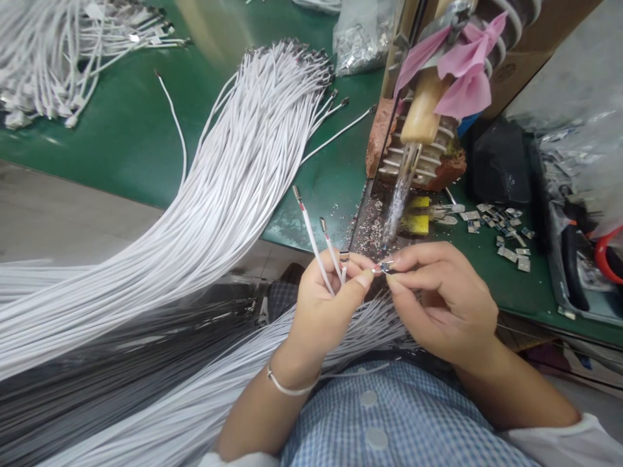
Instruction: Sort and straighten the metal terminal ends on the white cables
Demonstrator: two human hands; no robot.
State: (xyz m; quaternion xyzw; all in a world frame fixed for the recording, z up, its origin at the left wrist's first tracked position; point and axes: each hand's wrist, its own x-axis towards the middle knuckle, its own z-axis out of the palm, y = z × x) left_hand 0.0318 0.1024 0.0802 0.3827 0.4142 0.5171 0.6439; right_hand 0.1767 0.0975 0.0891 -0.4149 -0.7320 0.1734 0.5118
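Note:
Between thumb and fingers, my left hand point(331, 298) grips several white cables point(314, 243); a few of their ends with small metal connectors stand up past the fingers. One cable end is pinched at my left fingertips. There, my right hand point(438, 292) pinches a small metal connector point(386, 266) against that end, thumb and index finger closed on it. Just above the fingertips is the tip of a soldering iron point(402, 188) with a wooden handle point(421, 107). Whether the connector is joined to the wires is too small to make out.
A thick bundle of white cables point(253, 149) hangs over the green table point(121, 143); another bundle point(233, 376) lies by my lap. Loose connectors point(506, 227) lie right of a yellow sponge point(416, 217). A brick point(379, 136) and a coil stand point(433, 155) surround the iron. Red-handled scissors point(603, 253) sit far right.

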